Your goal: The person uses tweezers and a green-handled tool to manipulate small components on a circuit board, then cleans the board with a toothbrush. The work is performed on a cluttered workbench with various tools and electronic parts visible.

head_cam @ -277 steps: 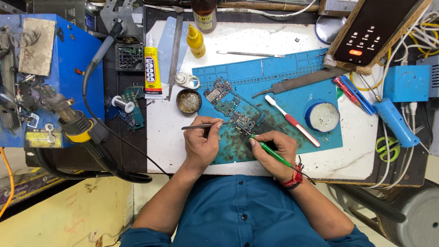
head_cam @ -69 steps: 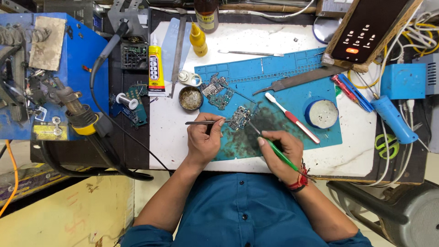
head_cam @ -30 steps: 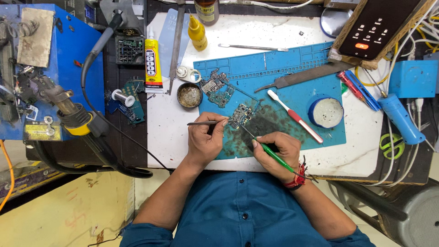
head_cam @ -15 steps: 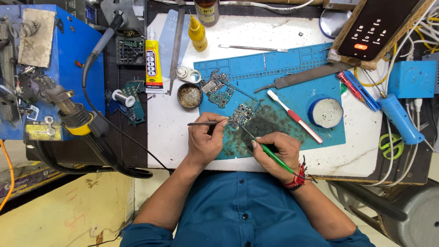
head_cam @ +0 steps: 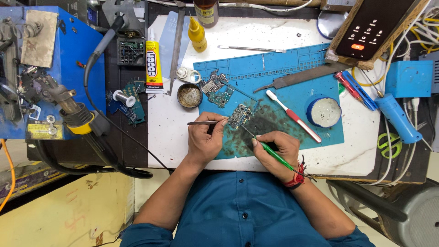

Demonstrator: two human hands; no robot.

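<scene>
Left hand [head_cam: 206, 139]: fingers curled shut around metal tweezers [head_cam: 203, 122], which lie level with their tips toward the small circuit board [head_cam: 239, 115]; whether the tips touch it cannot be told. Right hand [head_cam: 274, 148]: fingers closed in a pen grip on a green-handled tool [head_cam: 273, 154], its thin metal point slanting up to the lower edge of the same board. Small circuit board: lying on the blue work mat [head_cam: 320, 87], on a dark stained patch, just in front of both hands. Second, larger circuit board [head_cam: 216, 87]: farther back on the mat, apart from the hands. Round tin of brown paste [head_cam: 189, 95]: just off the mat's left edge. Toothbrush, white with red [head_cam: 292, 115]: on the mat, right of the small board. Round white-filled tub [head_cam: 323, 111]: beside the toothbrush. Glue tube, yellow [head_cam: 153, 66]: on the white table [head_cam: 169, 137], back left
</scene>
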